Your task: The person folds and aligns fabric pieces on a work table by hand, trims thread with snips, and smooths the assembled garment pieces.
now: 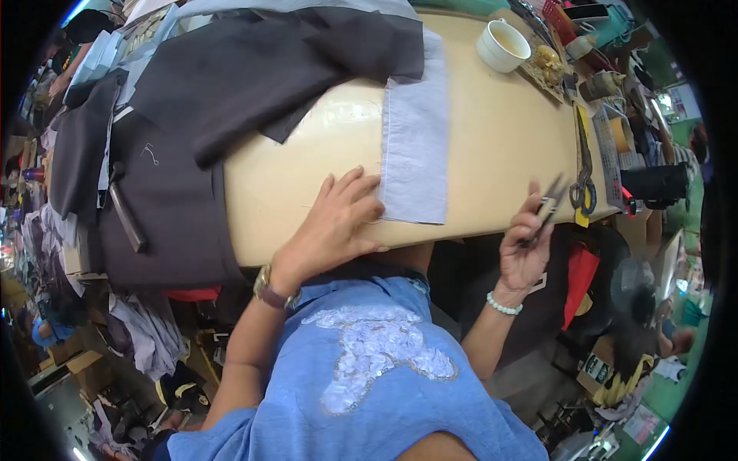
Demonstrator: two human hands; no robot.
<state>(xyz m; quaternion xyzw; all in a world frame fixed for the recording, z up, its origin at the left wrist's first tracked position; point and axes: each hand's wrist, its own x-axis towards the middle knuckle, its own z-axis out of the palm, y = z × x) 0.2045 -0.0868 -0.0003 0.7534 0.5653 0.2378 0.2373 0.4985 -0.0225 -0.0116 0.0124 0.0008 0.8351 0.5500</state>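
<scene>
My left hand (330,223), with a wristwatch at the wrist, lies on the tabletop with its fingers apart. Its fingertips reach the lower left edge of a light grey strip of fabric (415,154), which has a stitched line along its left side. Raised near the table's right front edge, my right hand (525,250) is closed around a pair of thread snips (547,207). The snips' blades point up and are slightly blurred. Dark grey fabric (246,69) is heaped across the far left and covers the top end of the strip.
Large scissors (584,169) lie at the right edge beside a yellow strip. A white cup (503,46) stands at the back right. On the left, a dark-handled tool (127,211) rests on more dark cloth (169,207). The cream tabletop (500,138) curves toward me.
</scene>
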